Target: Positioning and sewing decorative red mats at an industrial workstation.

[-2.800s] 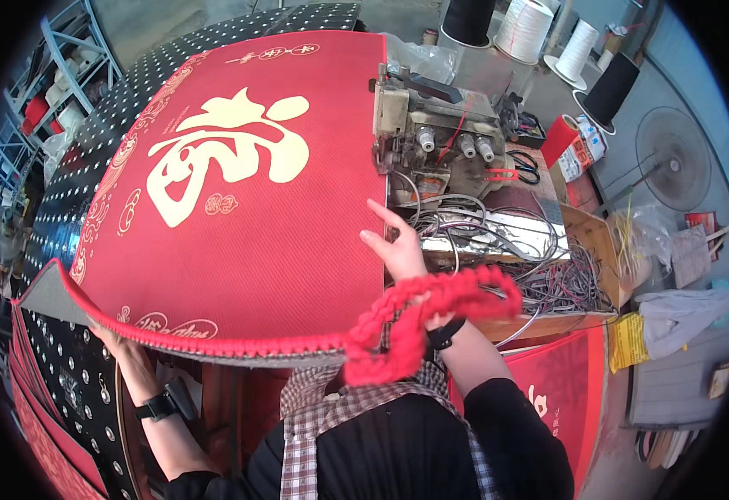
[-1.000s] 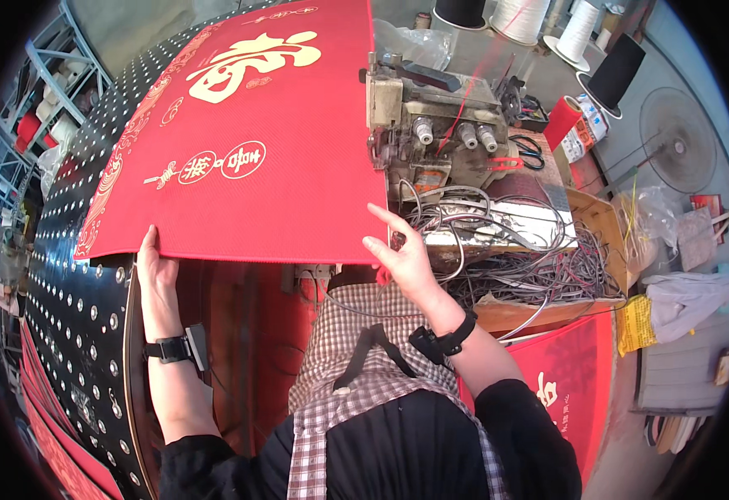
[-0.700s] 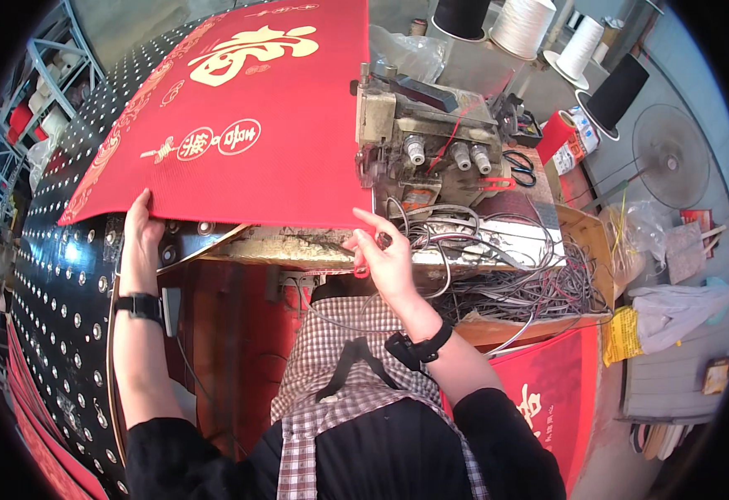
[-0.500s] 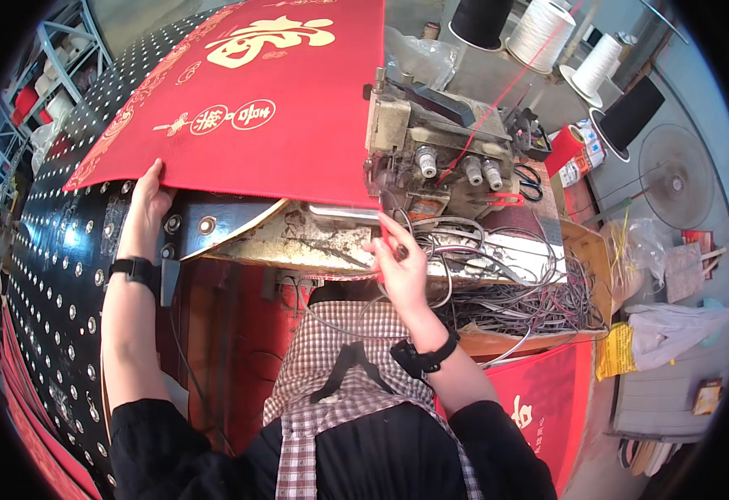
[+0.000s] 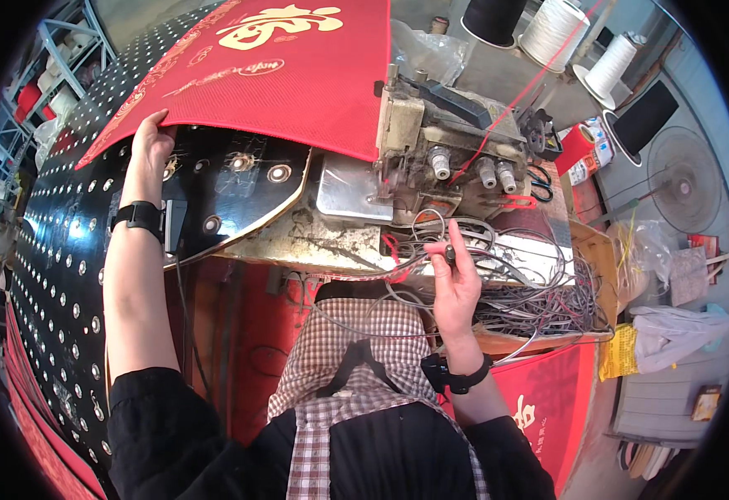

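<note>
A large red mat [image 5: 298, 92] with gold characters spreads over the table, its near edge lifted and bowed. My left hand [image 5: 154, 140] pinches that near edge towards its left corner, with the thumb on top. At its right side the mat meets the overlock sewing machine [image 5: 456, 129], which carries red thread. My right hand [image 5: 456, 287] is apart from the mat, in front of the machine over the strips of trim. Its fingers curl around a small dark tool [image 5: 450, 254], mostly hidden, while the index finger points up. The machine's metal plate [image 5: 352, 190] shows beside the mat.
Thread cones [image 5: 552, 35] stand behind the machine. Black-handled scissors [image 5: 539, 183] lie to its right. A box of tangled trim [image 5: 539, 308] sits at the near right, above another red mat [image 5: 548, 383]. The black table [image 5: 64, 275] is studded with metal balls.
The mat's near edge has moved away and up with my left hand, uncovering the metal plate. My right hand has drawn off to the right, away from the mat's corner.
</note>
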A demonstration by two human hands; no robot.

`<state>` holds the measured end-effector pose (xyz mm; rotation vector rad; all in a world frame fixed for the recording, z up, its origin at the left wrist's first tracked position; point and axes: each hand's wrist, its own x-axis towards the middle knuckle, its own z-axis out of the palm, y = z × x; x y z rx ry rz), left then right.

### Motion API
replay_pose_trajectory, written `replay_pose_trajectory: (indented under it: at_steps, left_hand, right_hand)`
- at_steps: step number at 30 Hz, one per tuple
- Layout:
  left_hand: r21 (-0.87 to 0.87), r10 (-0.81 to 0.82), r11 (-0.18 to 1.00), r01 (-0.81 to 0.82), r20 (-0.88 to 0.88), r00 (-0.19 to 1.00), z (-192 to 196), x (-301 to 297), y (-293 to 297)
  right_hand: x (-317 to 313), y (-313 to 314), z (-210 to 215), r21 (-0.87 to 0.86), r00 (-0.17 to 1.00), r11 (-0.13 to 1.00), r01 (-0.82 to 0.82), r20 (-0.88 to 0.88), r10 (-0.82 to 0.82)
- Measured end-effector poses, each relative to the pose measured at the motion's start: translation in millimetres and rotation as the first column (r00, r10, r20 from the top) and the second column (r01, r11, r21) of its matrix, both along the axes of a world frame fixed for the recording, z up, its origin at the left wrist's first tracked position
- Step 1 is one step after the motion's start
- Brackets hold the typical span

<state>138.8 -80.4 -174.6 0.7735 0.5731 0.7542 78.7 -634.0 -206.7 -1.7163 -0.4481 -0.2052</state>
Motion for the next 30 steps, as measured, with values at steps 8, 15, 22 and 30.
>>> replay_pose_trajectory:
  at_steps: [8,15,22,30]
  left_hand:
    - [0.465,0.541,0.750,-0.470,-0.022,0.841,-33,-82,10]
    - [0.749,0.011,-0.485,0.452,-0.511,0.859,35,-101,-228]
    - [0.214,0.118,-0.927,0.309,-0.615,0.779,56,-70,-253]
    - [0.906,-0.481,-0.043,0.421,-0.388,0.786,29,-61,-281]
  right_hand:
    - [-12,-20,-10,0.134,0.972,0.981,-0.142,-0.170,0.164]
    - [-9,34,-5,0.116,0.871,0.914,-0.388,-0.278,0.405]
    - [-14,39,1,0.193,0.788,0.837,-0.511,-0.284,0.546]
    - [8,78,0,0.574,0.584,0.799,-0.179,-0.592,0.556]
